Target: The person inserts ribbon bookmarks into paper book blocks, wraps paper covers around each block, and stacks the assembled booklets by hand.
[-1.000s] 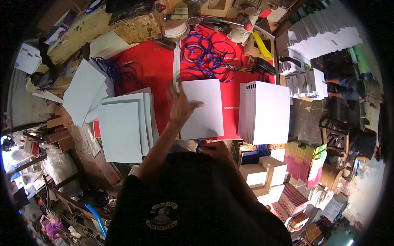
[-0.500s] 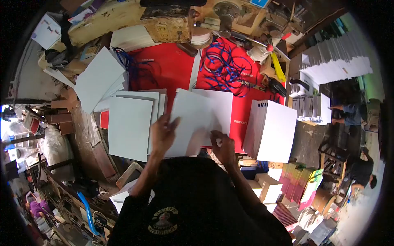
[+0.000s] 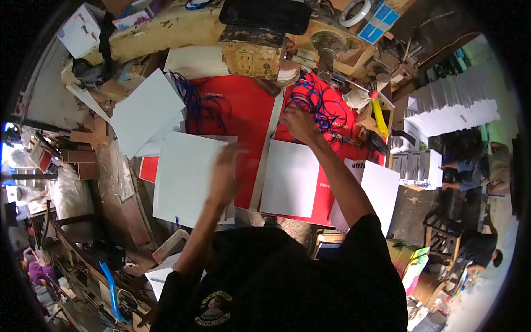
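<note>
My left hand [image 3: 225, 171] is blurred by motion over the right edge of a stack of white sheets [image 3: 185, 177]; its fingers are smeared. My right hand [image 3: 298, 123] reaches to the blue ribbons [image 3: 326, 108] on the red surface [image 3: 243, 110], its fingers bent together at the near edge of the tangle; what they hold is too small to name. Below it, a white block [image 3: 290, 177] lies flat on the red surface. A further stack of white blocks [image 3: 381, 191] stands at the right, partly behind my right forearm.
More white sheets [image 3: 146, 113] lie fanned at the left. A wooden box [image 3: 251, 52], a metal post [image 3: 326, 55] and a yellow object [image 3: 380, 117] line the far side. People [image 3: 480, 246] are at the far right.
My right hand has moved up from the white block to the ribbons. My left hand has shifted slightly up and right, and the sheet both hands were handling now lies on the left stack.
</note>
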`<state>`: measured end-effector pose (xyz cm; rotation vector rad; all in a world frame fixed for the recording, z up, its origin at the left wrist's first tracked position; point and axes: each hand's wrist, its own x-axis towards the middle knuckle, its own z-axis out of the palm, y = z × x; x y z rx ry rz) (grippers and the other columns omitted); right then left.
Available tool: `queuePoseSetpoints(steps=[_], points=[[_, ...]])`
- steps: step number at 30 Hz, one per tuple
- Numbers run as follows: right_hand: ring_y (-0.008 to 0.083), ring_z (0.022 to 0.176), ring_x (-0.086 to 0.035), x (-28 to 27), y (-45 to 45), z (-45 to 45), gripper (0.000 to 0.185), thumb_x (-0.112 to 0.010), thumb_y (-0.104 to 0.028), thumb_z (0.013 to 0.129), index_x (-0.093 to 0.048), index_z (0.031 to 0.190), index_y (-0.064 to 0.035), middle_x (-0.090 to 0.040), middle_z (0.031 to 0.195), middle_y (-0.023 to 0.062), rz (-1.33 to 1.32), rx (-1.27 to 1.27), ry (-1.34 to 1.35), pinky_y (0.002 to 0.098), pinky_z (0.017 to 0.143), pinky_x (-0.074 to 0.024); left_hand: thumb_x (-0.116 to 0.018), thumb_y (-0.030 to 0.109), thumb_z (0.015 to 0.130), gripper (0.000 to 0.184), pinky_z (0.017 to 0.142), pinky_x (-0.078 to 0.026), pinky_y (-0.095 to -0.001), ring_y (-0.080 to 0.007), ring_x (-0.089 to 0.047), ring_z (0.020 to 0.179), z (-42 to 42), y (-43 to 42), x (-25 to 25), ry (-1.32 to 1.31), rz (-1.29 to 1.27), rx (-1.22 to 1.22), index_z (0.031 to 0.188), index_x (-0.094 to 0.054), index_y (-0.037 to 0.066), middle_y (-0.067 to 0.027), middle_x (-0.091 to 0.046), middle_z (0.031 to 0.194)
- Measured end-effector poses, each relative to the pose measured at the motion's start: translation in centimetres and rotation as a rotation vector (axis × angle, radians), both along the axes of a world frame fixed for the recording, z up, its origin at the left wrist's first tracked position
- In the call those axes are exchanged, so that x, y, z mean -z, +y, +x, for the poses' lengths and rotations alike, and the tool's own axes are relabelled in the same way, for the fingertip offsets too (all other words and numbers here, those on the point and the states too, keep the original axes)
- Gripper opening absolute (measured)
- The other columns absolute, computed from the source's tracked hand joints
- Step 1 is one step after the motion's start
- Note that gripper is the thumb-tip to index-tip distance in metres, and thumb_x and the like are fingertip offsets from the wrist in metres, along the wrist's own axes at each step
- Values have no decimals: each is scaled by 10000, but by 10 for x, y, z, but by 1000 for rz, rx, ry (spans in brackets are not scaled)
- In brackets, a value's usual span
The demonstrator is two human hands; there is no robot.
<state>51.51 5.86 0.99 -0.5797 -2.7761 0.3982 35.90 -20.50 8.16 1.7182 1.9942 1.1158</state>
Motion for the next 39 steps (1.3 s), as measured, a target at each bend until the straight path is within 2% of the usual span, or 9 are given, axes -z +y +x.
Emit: queuePoseSetpoints(steps=[11,14,17,23,26,28,32,35,39], points=[[369,952,-662,-63,-5,70,153,-563,-53,804,-688,891,-61,-675,951,191,-13,189,-170,490,819,-530,-832,527,590,893,917,-424,-490,-410,-500,1095,67,96,96,106,-41,421,1211,-458,5,-187,-518,1146],[372,893,-673,-59,-18,97,173,-558,-96,849,-714,925,-90,-692,926,177,-46,410,-102,490,791,-537,-882,449,584,861,885,-447,-496,-378,-539,1032,66,94,90,119,85,394,1209,-462,32,-152,-538,1132],[367,833,-682,-49,-60,127,155,-594,-140,864,-741,904,-108,-709,897,161,-132,682,110,474,728,-549,-915,294,624,785,887,-478,-487,-300,-577,1025,51,95,107,-523,-129,277,1225,-477,43,-107,-547,1202],[254,753,-718,3,-234,180,233,-724,-243,849,-728,899,-16,-728,804,143,-986,934,236,384,681,-553,-841,50,729,294,736,-474,-295,-104,-582,823,31,90,95,-1119,-15,243,942,-640,66,-32,-629,938],[294,806,-707,9,-292,155,309,-757,-326,821,-744,942,-42,-735,856,136,-967,936,268,394,778,-550,-839,172,749,377,837,-466,-322,-139,-567,944,42,89,79,-679,-163,213,1054,-638,78,-54,-608,1042],[279,826,-710,26,-315,149,321,-744,-346,826,-755,984,-67,-739,921,143,-990,833,210,375,811,-539,-882,344,674,774,967,-433,-442,-313,-493,1158,68,85,79,-96,54,124,1297,-524,55,-170,-498,1265],[210,797,-718,0,-302,177,293,-696,-350,874,-757,967,-79,-729,800,126,-1113,499,-86,336,749,-539,-878,306,667,1090,1044,-339,-559,-476,-387,1238,97,49,82,96,-283,-181,1440,-207,-70,-320,-419,1315],[198,784,-719,-9,-266,177,283,-696,-345,873,-753,989,-93,-729,795,116,-919,695,214,322,710,-539,-861,269,693,1080,1025,-347,-557,-499,-387,1235,106,25,82,-124,-213,-240,1459,-172,-55,-341,-381,1350],[97,695,-661,-72,-185,142,139,-716,-115,845,-733,959,-38,-728,809,96,-623,787,359,294,618,-545,-766,142,800,550,796,-505,-446,-382,-641,957,95,11,49,-250,-193,-260,1257,-535,-59,-265,-620,1113]])
